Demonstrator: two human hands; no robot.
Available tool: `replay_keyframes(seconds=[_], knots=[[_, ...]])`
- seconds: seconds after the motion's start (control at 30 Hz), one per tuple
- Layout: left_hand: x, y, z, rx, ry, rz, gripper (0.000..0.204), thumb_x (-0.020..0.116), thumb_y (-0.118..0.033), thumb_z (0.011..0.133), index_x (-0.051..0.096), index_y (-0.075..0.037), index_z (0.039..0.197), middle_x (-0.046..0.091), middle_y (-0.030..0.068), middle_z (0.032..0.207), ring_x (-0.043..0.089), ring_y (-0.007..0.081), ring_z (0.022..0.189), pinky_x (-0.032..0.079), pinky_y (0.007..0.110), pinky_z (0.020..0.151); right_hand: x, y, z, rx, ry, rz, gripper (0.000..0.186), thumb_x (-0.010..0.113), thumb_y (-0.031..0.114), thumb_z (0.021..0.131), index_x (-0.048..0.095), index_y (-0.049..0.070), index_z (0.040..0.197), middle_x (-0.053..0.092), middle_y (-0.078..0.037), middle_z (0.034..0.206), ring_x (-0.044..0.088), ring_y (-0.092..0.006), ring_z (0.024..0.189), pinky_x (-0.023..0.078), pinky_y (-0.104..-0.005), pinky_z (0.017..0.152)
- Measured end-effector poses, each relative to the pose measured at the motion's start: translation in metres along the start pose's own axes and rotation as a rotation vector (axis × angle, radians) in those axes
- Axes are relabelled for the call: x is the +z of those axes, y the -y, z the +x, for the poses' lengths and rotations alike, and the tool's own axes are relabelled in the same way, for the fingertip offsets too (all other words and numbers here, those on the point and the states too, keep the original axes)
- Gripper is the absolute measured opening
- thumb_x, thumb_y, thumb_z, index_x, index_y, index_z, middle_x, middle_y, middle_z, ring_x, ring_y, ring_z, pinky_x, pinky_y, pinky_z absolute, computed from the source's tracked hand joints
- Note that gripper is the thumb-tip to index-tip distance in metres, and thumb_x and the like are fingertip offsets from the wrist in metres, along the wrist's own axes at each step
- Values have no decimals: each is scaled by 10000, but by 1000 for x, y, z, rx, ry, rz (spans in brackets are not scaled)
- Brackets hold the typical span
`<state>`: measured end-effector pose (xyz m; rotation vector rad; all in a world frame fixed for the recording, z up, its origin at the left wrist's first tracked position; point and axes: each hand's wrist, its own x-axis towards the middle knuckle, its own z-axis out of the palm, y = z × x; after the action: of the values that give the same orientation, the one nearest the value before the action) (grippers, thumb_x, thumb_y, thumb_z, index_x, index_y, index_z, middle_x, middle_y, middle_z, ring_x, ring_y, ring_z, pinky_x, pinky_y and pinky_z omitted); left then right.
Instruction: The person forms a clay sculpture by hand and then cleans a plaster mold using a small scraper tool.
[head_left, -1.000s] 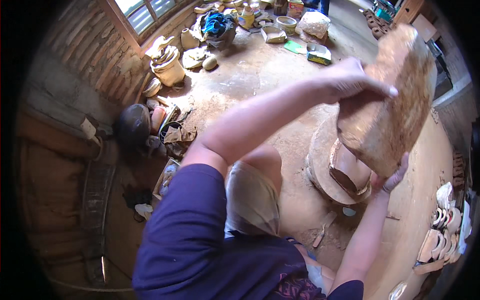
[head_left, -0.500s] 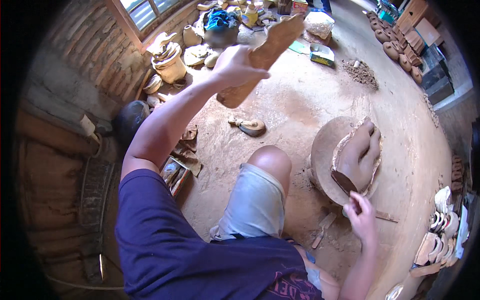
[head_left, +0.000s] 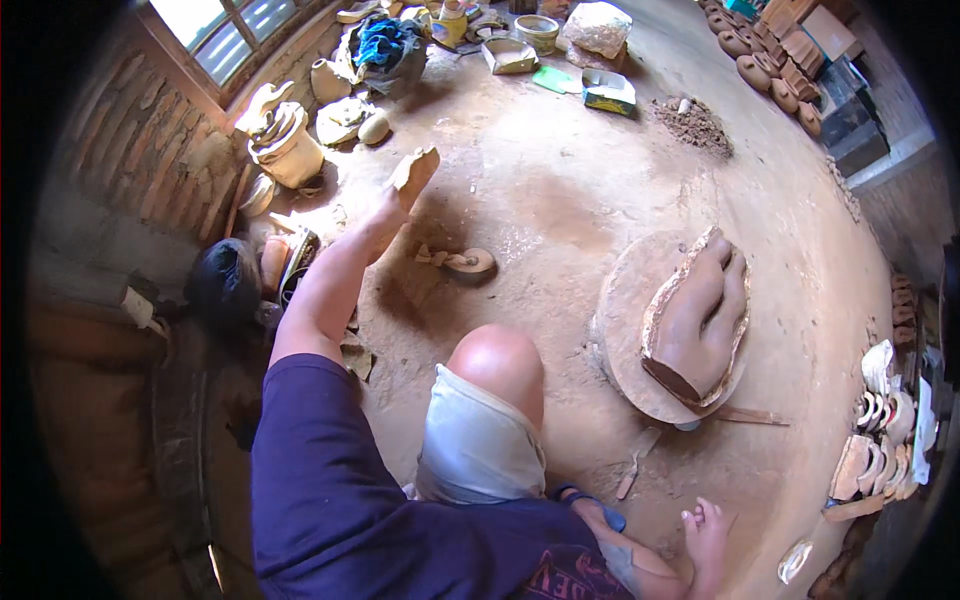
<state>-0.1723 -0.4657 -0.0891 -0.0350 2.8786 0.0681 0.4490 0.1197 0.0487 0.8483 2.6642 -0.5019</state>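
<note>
My left hand is stretched out to the front left, closed around a long flat brown board, seen nearly end-on with a pale, uneven tip. Low on the right, my right hand hangs in the air near my foot, its fingers loosely bent and apart, holding nothing. To the right of my knee sits a round turntable. On it lies a rough-edged mould lined with smooth brown clay, with a long hollow down its middle.
A small trowel lies beside the turntable, and a thin stick by its near edge. A round tool rests on the floor ahead. Pots and a bucket line the left wall. Crumbled clay is heaped farther off.
My left hand has swung the board down and to the left, turning it end-on. My right hand has drawn back from the mould toward me. The view has shifted slightly.
</note>
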Motion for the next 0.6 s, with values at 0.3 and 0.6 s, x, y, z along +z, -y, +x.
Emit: replay_keyframes(seconds=[0.3,0.6], knots=[[85,14,25,-127,-95,-76,484,844,-276,818,741,-32,1224,733,204,1241,713,350,1161,582,476,974,0,16,7,-28,-32,-12,391,771,127,917,678,-5,1273,658,-178,1081,664,-295,907,565,-420,835],[184,5,37,-8,11,-48,448,807,-366,890,712,-77,1220,733,212,1170,711,388,1106,575,539,922,-9,60,3,-29,-35,-91,420,722,230,966,670,-7,1310,666,-258,1244,647,-440,1162,522,-488,1028]])
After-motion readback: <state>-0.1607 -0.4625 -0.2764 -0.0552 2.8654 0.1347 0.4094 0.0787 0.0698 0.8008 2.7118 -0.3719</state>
